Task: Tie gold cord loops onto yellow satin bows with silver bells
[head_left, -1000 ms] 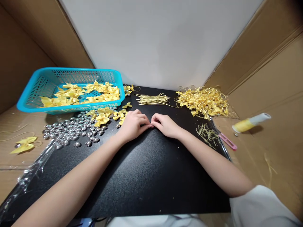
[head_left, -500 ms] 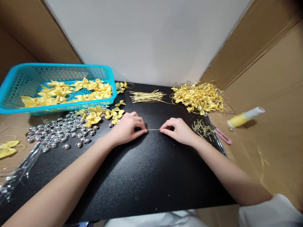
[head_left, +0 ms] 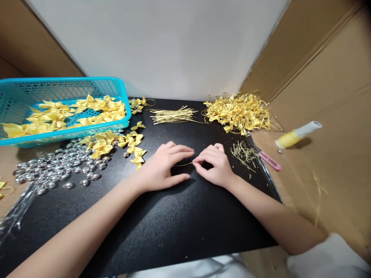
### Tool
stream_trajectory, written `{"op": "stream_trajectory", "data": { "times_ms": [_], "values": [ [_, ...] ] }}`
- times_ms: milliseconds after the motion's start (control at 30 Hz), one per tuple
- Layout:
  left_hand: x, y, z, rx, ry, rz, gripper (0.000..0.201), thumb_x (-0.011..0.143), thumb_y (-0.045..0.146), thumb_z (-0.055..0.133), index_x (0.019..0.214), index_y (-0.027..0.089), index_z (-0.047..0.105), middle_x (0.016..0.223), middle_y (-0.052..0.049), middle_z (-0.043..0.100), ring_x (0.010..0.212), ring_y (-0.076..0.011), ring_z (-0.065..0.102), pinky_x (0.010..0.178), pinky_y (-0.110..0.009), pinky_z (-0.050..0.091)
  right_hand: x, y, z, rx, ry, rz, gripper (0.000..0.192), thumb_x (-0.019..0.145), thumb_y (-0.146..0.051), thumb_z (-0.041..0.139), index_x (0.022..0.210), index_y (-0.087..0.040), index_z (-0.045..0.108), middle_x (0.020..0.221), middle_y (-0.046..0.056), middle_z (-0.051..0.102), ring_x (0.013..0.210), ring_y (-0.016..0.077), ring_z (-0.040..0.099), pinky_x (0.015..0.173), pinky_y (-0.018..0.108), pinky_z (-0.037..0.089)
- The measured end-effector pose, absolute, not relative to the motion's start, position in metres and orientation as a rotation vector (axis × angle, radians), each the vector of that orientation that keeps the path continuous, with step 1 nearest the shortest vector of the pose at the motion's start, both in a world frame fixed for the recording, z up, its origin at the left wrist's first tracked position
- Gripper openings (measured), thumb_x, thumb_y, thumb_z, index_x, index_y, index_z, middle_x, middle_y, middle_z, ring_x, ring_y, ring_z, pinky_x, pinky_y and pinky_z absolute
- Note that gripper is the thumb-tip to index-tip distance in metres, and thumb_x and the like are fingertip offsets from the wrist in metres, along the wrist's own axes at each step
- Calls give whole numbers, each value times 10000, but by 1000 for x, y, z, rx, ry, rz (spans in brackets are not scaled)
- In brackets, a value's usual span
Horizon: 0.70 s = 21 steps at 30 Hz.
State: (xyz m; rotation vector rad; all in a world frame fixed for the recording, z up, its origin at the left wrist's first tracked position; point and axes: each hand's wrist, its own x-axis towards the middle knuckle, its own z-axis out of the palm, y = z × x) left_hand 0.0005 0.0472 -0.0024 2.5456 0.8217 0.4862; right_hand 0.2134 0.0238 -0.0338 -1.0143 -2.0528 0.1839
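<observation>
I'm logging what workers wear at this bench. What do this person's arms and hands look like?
Both forearms are bare to past the elbow, with no sleeves showing. The left hand and right hand wear no gloves, rings, watch or bracelets. White clothing shows at the lower right edge.

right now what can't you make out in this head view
- Gold cord: too thin; its end is hidden under the left hand.
- Right hand: curled fingers hide the pinch.
- Blue basket: cut off by the left edge.
- Silver beads: too small for shape.
</observation>
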Motion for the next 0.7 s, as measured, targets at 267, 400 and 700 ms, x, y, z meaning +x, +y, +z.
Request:
{"op": "stream_trajectory", "data": {
  "times_ms": [267,400,700],
  "values": [
    [18,40,-22,1623,919,743,251,884,366,609,769,168,713,777,-33,702,756,-160,605,728,-274,452,213,23,-37,-1000,-1955,175,129,814,-155,653,697,-208,663,662,-45,686,635,115,572,751,350,314],
    [20,37,-29,1326,888,826,204,860,358,663,805,203,785,822,-30,755,818,-155,645,783,-248,463,211,23,-39,-979,-1982,125,185,818,-131,619,648,-202,635,658,-58,685,633,105,565,744,349,293],
    [19,37,-36,1052,1065,852,297,722,443,790,920,222,805,872,-59,794,584,-96,510,607,-236,432,212,20,-35,-990,-2011,50,168,847,-165,617,691,-217,655,697,-55,709,645,111,578,758,361,288]
  ]
}}
